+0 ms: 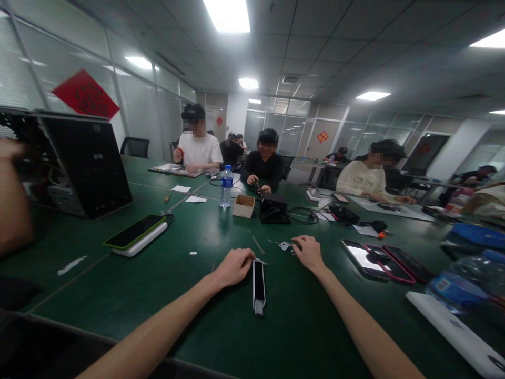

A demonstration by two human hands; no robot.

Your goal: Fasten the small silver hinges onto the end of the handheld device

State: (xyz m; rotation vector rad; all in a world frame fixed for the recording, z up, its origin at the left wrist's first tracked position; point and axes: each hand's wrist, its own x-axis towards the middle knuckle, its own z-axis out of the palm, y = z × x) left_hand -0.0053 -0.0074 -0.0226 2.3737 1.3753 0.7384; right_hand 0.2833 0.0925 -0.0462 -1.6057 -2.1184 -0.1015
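Logging this from the head view, quickly: my left hand (pixel 233 267) sits curled on the green tabletop (pixel 221 326), knuckles up, fingertips at the top end of a white-and-black oblong casing (pixel 259 287) that lies lengthwise just in front of me. The fingers are loosely closed, but I cannot tell whether they grip the casing or only touch it. My right hand (pixel 310 253) is curled too, just right of the casing, beside a small metal bracket (pixel 284 246) and some tiny bits next to it (too small to identify from here). Its fingertips are hidden, so I cannot tell whether it holds anything. Neither hand lifts anything off the table.

Further right lie overlapping phones (pixel 365 259) in dark and red cases. To the left, a phone in a green case (pixel 134 232) sits on a white block (pixel 136 243). Ahead stand a water bottle (pixel 226 187), a small cardboard box (pixel 243 206) and a black unit with cables (pixel 273 208). Across the table, a co-worker in a black top (pixel 263 166) holds a slim tool. A blurred arm (pixel 11 200) at the left edge belongs to someone else.
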